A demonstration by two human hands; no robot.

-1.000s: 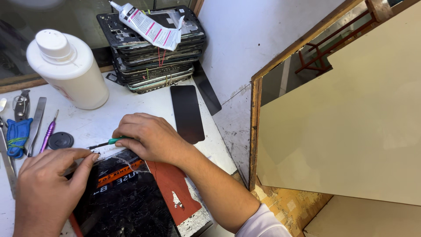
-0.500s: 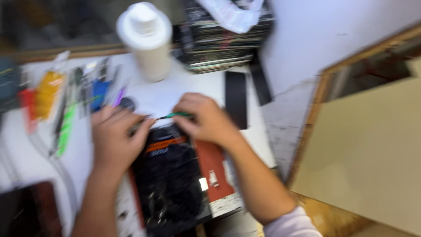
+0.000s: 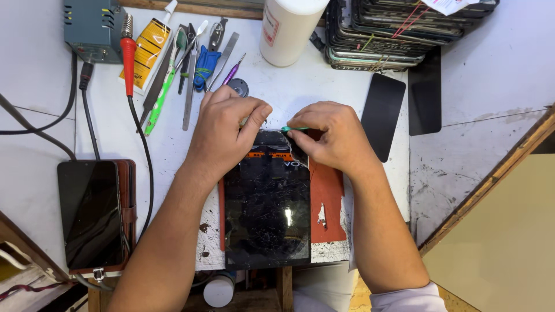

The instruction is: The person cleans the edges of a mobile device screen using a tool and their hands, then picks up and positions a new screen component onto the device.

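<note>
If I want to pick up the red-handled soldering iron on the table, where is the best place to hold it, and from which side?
Hold the soldering iron by its red handle, from above. It lies flat with the metal tip toward the grey box, the cable trailing toward the person. The yellow tube lies close on its right, so probably come slightly from the left.

Both hands, left hand (image 3: 222, 136) and right hand (image 3: 332, 136), crowd top edge of cracked screen (image 3: 267, 214). Behind them: hand tools (image 3: 193, 69), white bottle (image 3: 289, 29), stack of phone frames (image 3: 399, 32) wall off far side. Phone (image 3: 92, 214) and cables (image 3: 139, 150) block left. Bare tabletop (image 3: 480, 75) open to right, past black glass panel (image 3: 383, 115).
</note>
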